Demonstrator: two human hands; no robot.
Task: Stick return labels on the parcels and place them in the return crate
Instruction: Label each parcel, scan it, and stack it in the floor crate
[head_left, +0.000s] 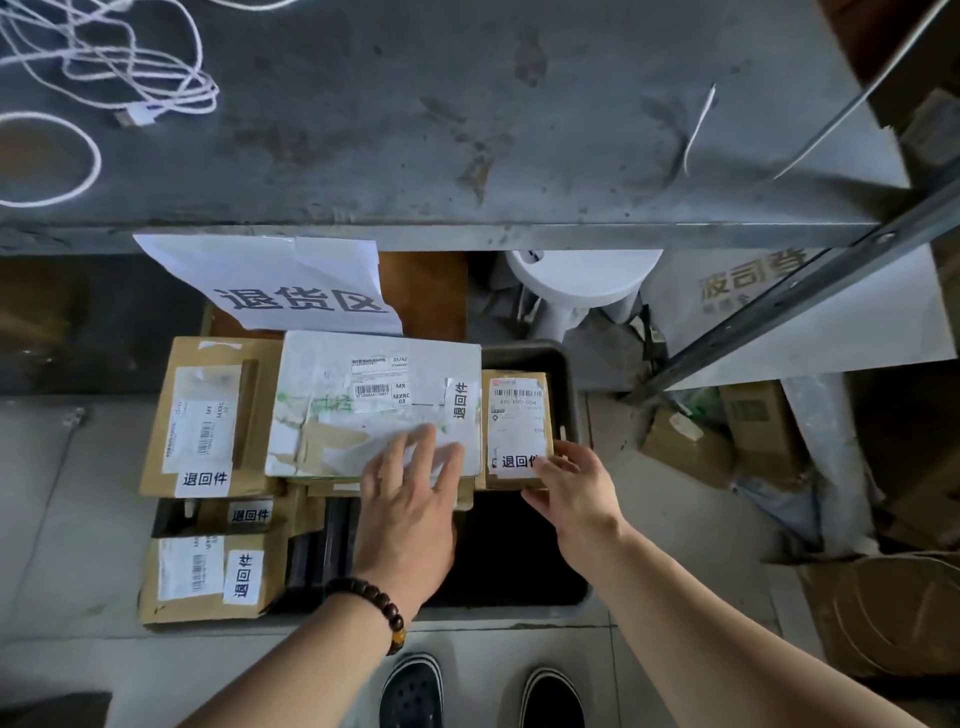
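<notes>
Gripping small parcel (517, 415) by its near end: right hand (576, 488); long axis runs away; left hand (410, 499) lies flat on white parcel (363, 395).

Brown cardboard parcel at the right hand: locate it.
Head view: the brown cardboard parcel sits right of centre at the black plastic crate's far right, beside the large white parcel.

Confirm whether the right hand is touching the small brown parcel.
Touching. Head view: right hand grips the small brown parcel at its near edge, overlapping its return label.
</notes>
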